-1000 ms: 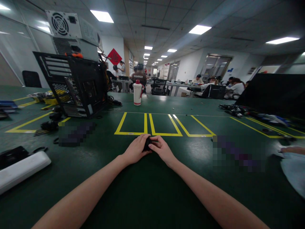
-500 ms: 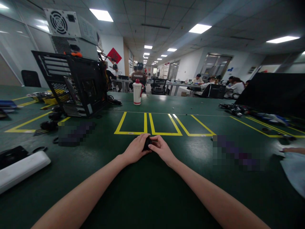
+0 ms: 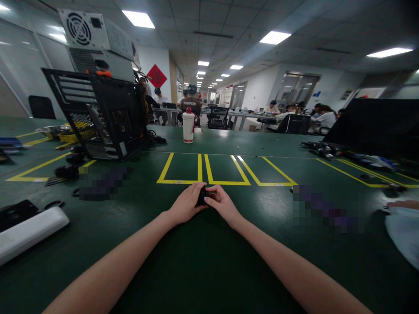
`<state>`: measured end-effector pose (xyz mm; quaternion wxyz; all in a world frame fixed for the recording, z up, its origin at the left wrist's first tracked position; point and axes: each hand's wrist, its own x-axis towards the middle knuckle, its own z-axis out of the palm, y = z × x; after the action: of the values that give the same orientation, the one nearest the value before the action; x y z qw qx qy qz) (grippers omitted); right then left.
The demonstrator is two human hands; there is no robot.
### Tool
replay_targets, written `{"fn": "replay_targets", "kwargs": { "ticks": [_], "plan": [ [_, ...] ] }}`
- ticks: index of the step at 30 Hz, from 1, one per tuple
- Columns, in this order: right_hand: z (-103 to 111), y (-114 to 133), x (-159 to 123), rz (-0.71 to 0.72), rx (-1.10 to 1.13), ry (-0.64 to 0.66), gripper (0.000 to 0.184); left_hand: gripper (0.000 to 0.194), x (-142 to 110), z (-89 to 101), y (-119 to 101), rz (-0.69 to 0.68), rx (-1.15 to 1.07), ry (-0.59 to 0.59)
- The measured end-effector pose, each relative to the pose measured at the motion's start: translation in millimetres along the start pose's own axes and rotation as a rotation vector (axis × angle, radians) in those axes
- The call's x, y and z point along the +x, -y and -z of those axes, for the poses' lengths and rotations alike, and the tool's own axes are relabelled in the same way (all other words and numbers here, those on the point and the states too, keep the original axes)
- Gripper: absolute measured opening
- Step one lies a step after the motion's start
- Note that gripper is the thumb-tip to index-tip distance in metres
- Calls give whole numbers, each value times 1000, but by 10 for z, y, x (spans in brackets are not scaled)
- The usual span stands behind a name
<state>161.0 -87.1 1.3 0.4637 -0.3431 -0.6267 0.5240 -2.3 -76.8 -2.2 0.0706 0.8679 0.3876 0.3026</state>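
Note:
Both forearms reach over the green table to a small black object in the middle. My left hand is wrapped around its left side, fingers over the top and thumb at the near side. From the right, my right hand pinches the object's edge between thumb and fingers. The object is round-looking and mostly covered by the hands, so its kind cannot be made out. Just beyond the hands, yellow tape marks out boxes on the table.
A black computer case with a power supply on top stands at left. A white bottle is farther back. A long white object lies near left. Cables and a co-worker's sleeve are at right.
Both hands keep the same hold on the black object. The view has shifted very slightly; nothing on the table has visibly moved.

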Motion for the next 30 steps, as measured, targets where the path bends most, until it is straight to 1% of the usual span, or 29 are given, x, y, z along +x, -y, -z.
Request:
{"fn": "replay_targets", "kwargs": {
  "ticks": [4,6,10,13,16,23,26,30],
  "plan": [
    [19,-22,21,-27,-32,-28,30,59,0,9,-2,6,-14,3],
    [26,-21,24,-52,-37,-20,31,60,-1,9,-2,16,-16,4],
    [20,3,7,-49,-12,35,29,60,-4,9,-5,17,-13,8],
    [11,13,-3,-15,-21,6,25,59,-4,7,-7,12,-18,-1],
    [15,13,-3,-12,-40,-11,21,60,-2,6,-9,9,-20,-10],
    [30,-9,18,-48,-59,0,29,60,-4,8,-1,7,-23,-9],
    [18,-13,17,-16,-16,26,28,60,-2,-8,12,9,-23,-14],
    [1,4,-1,6,-24,2,21,61,2,-19,16,8,-13,-17]
  ]
}}
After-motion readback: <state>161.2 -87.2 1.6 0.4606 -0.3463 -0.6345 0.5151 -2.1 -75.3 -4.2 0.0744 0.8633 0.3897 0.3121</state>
